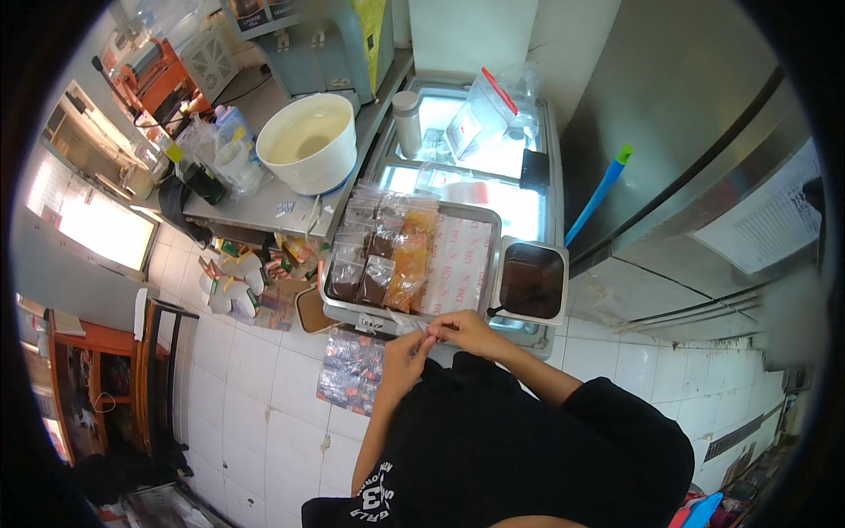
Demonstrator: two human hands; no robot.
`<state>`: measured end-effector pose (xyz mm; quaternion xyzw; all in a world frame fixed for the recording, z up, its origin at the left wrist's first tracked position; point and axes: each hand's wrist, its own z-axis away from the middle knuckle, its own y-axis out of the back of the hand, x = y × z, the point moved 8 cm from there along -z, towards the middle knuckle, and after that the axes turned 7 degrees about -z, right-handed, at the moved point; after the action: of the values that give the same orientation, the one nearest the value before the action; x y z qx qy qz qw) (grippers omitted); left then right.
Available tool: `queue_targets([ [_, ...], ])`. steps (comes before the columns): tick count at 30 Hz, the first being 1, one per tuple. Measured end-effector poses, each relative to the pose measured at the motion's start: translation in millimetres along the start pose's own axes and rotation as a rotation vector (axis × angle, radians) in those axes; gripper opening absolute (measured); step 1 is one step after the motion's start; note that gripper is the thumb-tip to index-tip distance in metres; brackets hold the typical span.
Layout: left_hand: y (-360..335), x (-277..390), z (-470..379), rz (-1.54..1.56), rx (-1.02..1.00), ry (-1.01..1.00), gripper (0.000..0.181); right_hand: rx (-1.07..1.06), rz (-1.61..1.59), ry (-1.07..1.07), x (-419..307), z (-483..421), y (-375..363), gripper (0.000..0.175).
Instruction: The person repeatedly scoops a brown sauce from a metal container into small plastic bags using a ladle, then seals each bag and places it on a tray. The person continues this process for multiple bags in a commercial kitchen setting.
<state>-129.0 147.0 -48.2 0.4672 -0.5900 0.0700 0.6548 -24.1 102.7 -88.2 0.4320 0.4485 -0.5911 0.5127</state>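
Observation:
My left hand (405, 356) and my right hand (465, 332) meet just off the front rim of a metal tray (495, 224). Their fingers pinch a small clear plastic bag (408, 323) between them; its lower part is hidden by the hands. Small zip bags of dark brown filling (377, 280) lie in rows on the tray's left side, beside bags of orange-yellow filling (405, 270). Printed paper (461, 264) lines the right part. A steel pan of dark brown contents (531, 280) adjoins the tray's right side, a dark handle (495, 310) at its near left corner.
Beneath the tray is a glass-topped chest freezer (548, 198) carrying a tumbler (407, 122) and a red-zip bag (485, 112). A white bucket (307, 145) stands on the left counter (251, 211). A blue pole (597, 195) leans at right. Cartons (231, 284) lie on the floor.

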Motion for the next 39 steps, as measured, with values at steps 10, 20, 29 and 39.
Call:
queue_targets([
  [10, -72, 35, 5, 0.1, -0.138, 0.075, 0.023, -0.018, 0.449, 0.295, -40, 60, 44, 0.017],
  [20, -68, 85, -11, -0.044, 0.361, -0.017, 0.037, 0.187, 0.402, 0.366, -49, 88, 124, 0.017],
  [29, -122, 72, -12, 0.694, -0.075, 0.501, 0.039, -0.109, -0.272, -0.006, -63, 112, 153, 0.032],
  [39, -79, 110, 10, -0.21, 0.394, 0.286, 0.051, -0.126, 0.353, 0.134, -66, 116, 148, 0.056],
])
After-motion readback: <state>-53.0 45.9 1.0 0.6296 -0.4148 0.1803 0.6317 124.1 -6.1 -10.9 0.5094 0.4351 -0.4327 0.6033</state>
